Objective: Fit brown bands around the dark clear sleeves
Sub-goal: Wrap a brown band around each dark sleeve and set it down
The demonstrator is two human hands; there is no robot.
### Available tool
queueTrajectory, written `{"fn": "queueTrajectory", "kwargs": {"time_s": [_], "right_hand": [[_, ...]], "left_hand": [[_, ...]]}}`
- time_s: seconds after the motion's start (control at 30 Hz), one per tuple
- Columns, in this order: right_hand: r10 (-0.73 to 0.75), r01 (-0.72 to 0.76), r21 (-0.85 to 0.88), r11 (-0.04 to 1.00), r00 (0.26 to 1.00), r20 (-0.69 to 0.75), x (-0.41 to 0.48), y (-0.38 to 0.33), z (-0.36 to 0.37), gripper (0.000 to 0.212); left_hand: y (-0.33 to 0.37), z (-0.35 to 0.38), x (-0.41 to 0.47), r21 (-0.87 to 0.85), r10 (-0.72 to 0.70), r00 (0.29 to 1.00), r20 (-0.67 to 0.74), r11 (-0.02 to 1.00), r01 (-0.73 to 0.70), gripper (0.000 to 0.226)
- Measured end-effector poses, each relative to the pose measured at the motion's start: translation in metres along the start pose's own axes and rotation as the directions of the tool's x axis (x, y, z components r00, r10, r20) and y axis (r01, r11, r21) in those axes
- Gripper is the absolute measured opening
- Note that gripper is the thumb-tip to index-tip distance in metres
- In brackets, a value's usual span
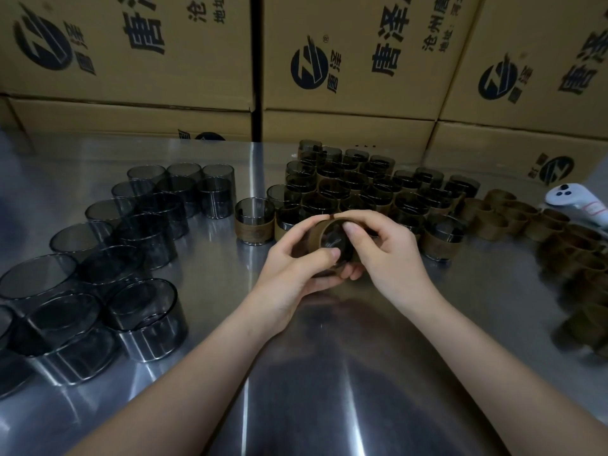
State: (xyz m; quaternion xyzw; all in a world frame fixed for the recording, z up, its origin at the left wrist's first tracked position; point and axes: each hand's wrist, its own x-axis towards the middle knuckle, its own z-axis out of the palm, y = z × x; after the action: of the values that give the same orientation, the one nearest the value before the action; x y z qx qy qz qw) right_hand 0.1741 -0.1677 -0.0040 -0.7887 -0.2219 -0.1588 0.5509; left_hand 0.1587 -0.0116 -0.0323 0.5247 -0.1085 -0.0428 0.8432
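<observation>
Dim, warm light falls from above. It leaves thin white streaks of glare on the shiny metal table [460, 324], and a broad dark reflection spreads across its near middle. The wide lens bows the cardboard boxes [345, 60] at the top corners. The left hand [296, 269], the right hand [390, 255] and the sleeve [330, 237] they hold look sharp; the loose brown bands [579, 255] at the right edge are smeared.

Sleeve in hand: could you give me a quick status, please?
Left hand, right hand grip sleeve, band around it. Bare sleeves left, loose bands right. Nothing obstructing.
</observation>
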Motion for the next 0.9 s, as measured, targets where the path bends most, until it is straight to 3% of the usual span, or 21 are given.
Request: {"fn": "queueTrajectory", "kwargs": {"time_s": [0.57, 0.9], "right_hand": [[0.061, -0.069, 0.130, 0.989, 0.996, 0.062, 0.0037, 0.0090, -0.0018, 0.016], [0.085, -0.093, 0.113, 0.989, 0.994, 0.070, 0.0049, 0.0060, -0.0051, 0.014]], "left_hand": [[-0.0019, -0.0018, 0.0000, 0.105, 0.025, 1.000, -0.011, 0.994, -0.024, 0.042], [-0.0019, 0.0014, 0.0001, 0.069, 0.004, 1.000, -0.016, 0.998, -0.003, 0.047]]}}
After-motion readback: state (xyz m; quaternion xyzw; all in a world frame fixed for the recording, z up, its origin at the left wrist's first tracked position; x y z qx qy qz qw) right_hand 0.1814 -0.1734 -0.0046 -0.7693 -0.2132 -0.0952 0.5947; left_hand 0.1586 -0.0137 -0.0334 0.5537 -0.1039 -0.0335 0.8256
